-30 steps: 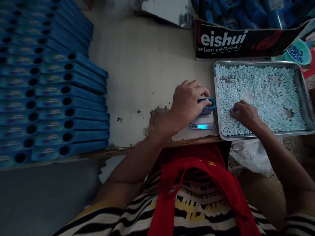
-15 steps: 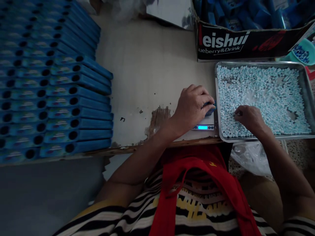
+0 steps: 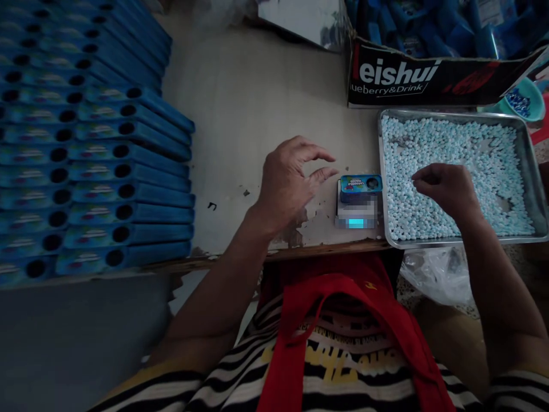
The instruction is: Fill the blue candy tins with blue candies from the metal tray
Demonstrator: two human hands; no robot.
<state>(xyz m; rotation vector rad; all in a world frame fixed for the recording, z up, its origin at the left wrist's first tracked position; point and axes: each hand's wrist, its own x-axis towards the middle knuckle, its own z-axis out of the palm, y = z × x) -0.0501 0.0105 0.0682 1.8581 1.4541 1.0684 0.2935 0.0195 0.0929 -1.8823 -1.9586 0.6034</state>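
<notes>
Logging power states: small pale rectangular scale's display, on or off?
On: the scale has a rectangular display glowing bright cyan; its reading isn't legible.

Tray (image 3: pixel 528 161) of smooth, shiny metal

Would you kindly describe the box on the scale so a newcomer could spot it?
Find the metal tray of pale pieces. Just left of it, a scale with a lit display bears one blue box, apart from the stacked rows.
</notes>
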